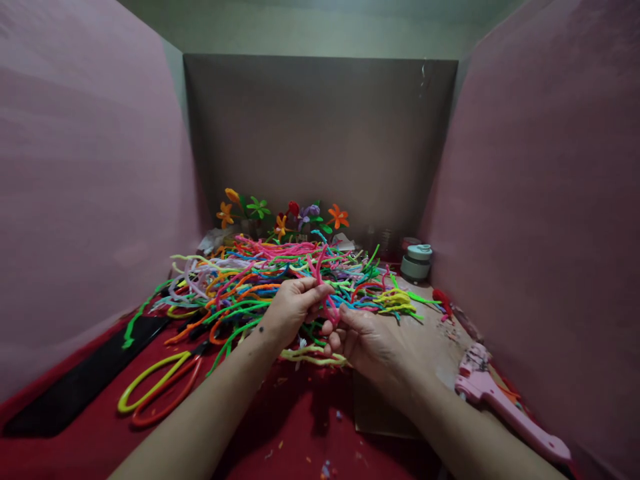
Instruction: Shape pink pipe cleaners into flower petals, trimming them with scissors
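Note:
A bent pink pipe cleaner (331, 309) is pinched between both hands above the near edge of a big pile. My left hand (299, 303) grips its upper part between thumb and forefinger, with loose ends pointing up. Lower down, my right hand (357, 337) has its thumb and fingers closed on the looped bottom part. Behind and around the hands spreads the tangled pile of multicoloured pipe cleaners (250, 291). Some pale yellow pipe cleaners (315, 356) lie just below my hands.
Scissors (150, 387) with yellow and red handles lie left on the red cloth (270, 427), beside a black strip (85, 377). A pink glue gun (510, 407) rests right. Pipe-cleaner flowers (339, 217) and a lidded jar (417, 262) stand behind. Pink walls (90, 167) flank both sides.

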A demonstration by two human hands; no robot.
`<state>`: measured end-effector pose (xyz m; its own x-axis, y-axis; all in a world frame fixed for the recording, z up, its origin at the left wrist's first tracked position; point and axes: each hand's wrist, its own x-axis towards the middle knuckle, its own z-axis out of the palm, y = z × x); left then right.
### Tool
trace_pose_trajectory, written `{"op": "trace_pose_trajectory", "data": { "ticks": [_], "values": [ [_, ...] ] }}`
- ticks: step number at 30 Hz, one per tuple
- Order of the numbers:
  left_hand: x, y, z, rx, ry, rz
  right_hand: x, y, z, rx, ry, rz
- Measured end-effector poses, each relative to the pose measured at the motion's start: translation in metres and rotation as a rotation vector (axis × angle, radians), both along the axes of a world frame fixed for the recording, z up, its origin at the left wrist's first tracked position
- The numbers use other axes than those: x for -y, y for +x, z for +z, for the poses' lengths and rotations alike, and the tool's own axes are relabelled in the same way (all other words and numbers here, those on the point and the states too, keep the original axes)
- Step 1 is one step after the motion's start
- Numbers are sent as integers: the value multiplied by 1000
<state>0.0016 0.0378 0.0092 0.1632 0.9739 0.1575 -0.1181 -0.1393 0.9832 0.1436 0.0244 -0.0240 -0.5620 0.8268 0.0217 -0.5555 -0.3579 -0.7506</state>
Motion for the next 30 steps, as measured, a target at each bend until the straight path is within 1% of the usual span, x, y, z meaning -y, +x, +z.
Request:
{"op": "trace_pose_trajectory", "data": {
  "ticks": [3, 5, 7, 12, 17, 20, 25, 27, 30],
  "values": [
    [-2, -1, -1, -18, 8, -3, 2, -1, -1, 21, 55, 6],
    [-2, -1, -2, -30, 14, -10, 1, -1, -2, 35, 60, 6],
    [-1, 0, -2, -35, 24, -15, 1, -1, -3, 32, 29, 4],
    [1, 1, -1, -30, 17, -26, 2, 0, 0, -4, -110, -10],
    [2, 0, 1, -4, 7, 8, 3, 1, 1, 56, -144, 28],
    [2, -1, 4, 10, 17, 26, 4, 4, 4, 43, -146, 50],
    [5, -2, 7, -7, -5, -6, 4, 4, 8, -4, -88, 143],
    [6, -1, 6, -5, -17, -25, 4, 2, 6, -2, -76, 131],
    [6, 0, 5, 15, -15, -36, 3, 0, 3, 10, -109, 84]
  ]
}}
